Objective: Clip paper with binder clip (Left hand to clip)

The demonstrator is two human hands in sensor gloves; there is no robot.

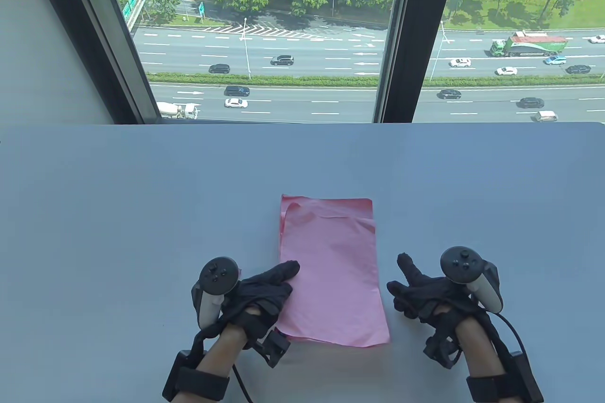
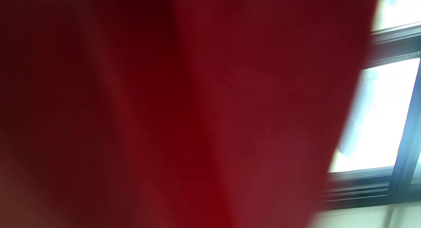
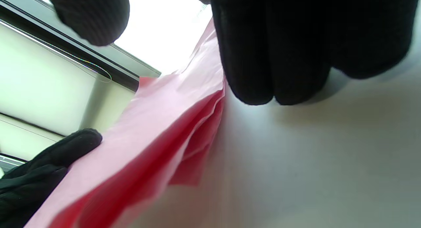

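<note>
A stack of pink paper sheets (image 1: 331, 270) lies on the table in front of me, its top sheet curled at the far end. My left hand (image 1: 276, 280) rests on the stack's left edge, fingers stretched onto the paper. My right hand (image 1: 407, 282) is just right of the stack on the table, index finger out, other fingers curled, holding nothing. In the right wrist view the sheets (image 3: 158, 136) fan apart at their edge, with my right fingers (image 3: 279, 57) beside them and my left hand's fingers (image 3: 49, 169) on the far side. No binder clip is visible. The left wrist view is filled by blurred red paper (image 2: 197, 109).
The grey-white table (image 1: 142, 214) runs to a far edge under a large window with dark frames (image 1: 397, 44). Cables trail from both wrists near the front edge.
</note>
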